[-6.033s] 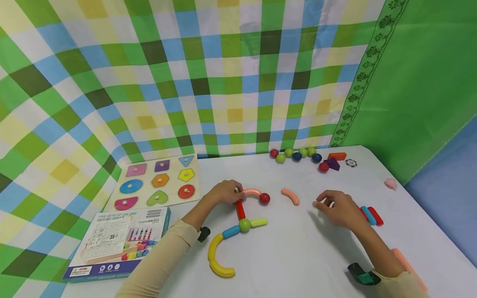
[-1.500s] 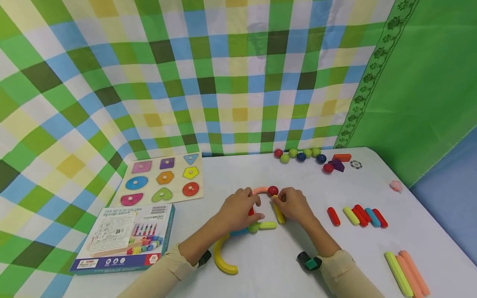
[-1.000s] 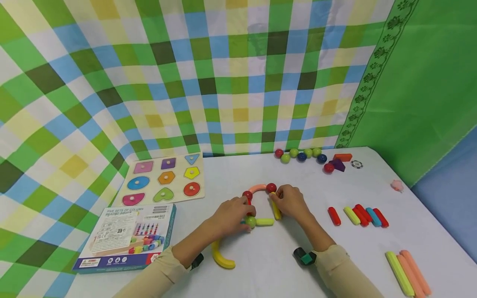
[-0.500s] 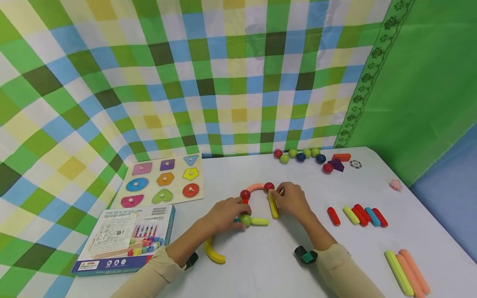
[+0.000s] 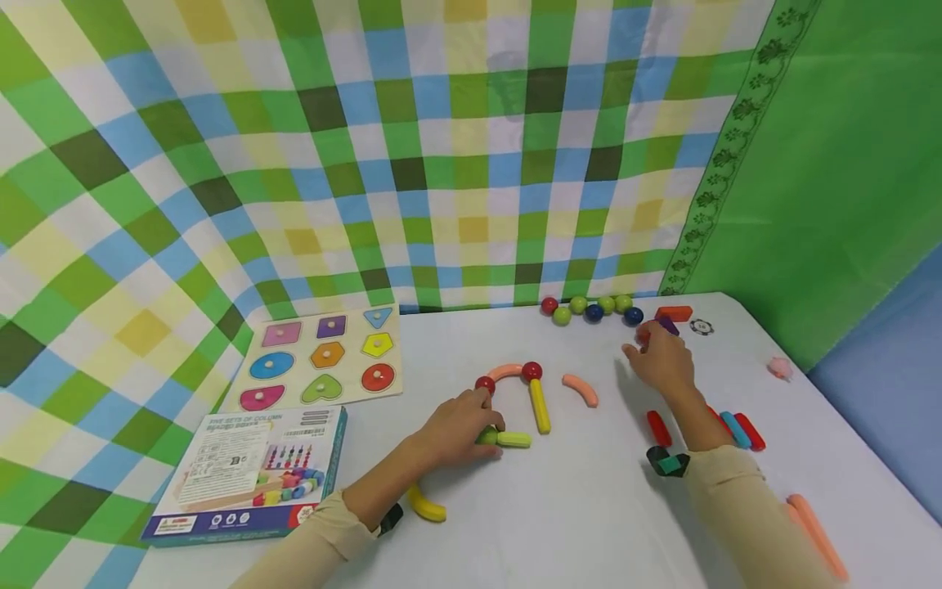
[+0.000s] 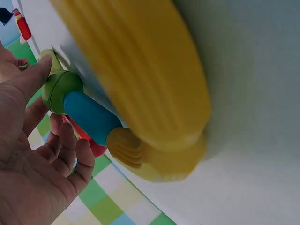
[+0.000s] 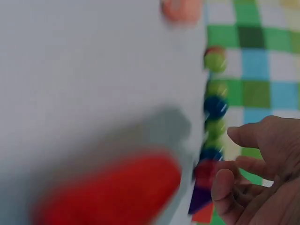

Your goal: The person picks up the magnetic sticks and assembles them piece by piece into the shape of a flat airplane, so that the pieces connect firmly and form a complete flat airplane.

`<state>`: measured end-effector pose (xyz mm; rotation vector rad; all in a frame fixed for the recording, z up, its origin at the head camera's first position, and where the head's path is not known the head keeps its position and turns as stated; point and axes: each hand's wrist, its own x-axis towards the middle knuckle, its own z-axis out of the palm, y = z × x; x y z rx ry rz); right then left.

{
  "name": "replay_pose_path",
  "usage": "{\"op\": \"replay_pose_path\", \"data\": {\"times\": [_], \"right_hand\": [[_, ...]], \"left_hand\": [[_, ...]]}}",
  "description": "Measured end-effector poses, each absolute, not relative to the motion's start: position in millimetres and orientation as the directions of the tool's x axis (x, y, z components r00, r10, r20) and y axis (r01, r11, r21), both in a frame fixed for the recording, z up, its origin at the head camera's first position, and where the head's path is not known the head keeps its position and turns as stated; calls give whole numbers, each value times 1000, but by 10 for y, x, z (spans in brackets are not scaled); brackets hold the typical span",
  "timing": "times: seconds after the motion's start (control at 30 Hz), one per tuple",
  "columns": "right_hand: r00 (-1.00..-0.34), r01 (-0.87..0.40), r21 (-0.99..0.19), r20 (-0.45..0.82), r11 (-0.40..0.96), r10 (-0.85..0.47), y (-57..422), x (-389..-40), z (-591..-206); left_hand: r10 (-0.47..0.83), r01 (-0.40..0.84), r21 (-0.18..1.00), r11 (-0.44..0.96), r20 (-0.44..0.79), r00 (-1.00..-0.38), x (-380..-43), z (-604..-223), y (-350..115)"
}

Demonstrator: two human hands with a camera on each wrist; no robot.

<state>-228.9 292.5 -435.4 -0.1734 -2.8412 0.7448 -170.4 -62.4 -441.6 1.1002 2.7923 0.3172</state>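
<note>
My left hand [image 5: 465,424] pinches a green ball [image 6: 63,89] between thumb and index finger. A blue stick [image 6: 91,115], a light green stick [image 5: 513,440] and a red stick [image 6: 80,133] meet at that ball. Yellow curved pieces [image 5: 427,505] continue from the blue stick, partly hidden by the hand. Beyond the hand, one red ball [image 5: 485,383] adjoins a salmon curved piece [image 5: 504,372], which leads to another red ball [image 5: 531,371] with a yellow stick [image 5: 540,406] below. My right hand [image 5: 666,360] is over the far right, fingers spread near a red ball [image 7: 205,172], holding nothing.
Green, blue and red balls [image 5: 593,312] line the back edge, near an orange block [image 5: 673,313] and purple piece [image 5: 669,325]. A loose salmon curve [image 5: 580,390] and several sticks [image 5: 749,431] lie rightward. A shape puzzle board [image 5: 346,380] and box [image 5: 246,474] stand left.
My right hand has let go of the yellow stick, which stays below the red ball, and has moved right and back. My left hand remains at the green ball.
</note>
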Motion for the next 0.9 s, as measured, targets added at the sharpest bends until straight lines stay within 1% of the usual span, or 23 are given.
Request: {"op": "replay_pose_path", "data": {"times": [0.13,0.27,0.43,0.53,0.63,0.7,0.8,0.9], "right_hand": [[-973,126,-435,120,892,196,3216,-2419,-4396],[-983,144,-414,45,899,179,3382,-2480,-4416],[-987,149,-425,-7,893,162,3427,-2505,-4453],[-991,120,-435,1,892,134,3375,-2508,-4440],[-997,52,-440,33,897,74,3243,-2455,-4379],[-998,-18,-453,59,892,10,3095,-2369,-4322],[-987,-159,-493,93,856,-130,2811,-2175,-4261],[-957,-274,-577,85,769,-277,2502,-1955,-4239]], "left_hand": [[678,658,216,722,-27,-735,-1687,-4443,-536],[680,660,207,722,-34,-732,-1678,-4465,-455],[675,656,199,728,-39,-737,-1678,-4487,-405],[657,641,200,741,-24,-753,-1680,-4487,-422],[647,631,216,745,-7,-762,-1685,-4486,-460],[645,627,235,743,0,-764,-1690,-4488,-486],[638,614,268,742,-3,-770,-1700,-4498,-522],[624,592,305,746,-10,-781,-1712,-4508,-550]]}}
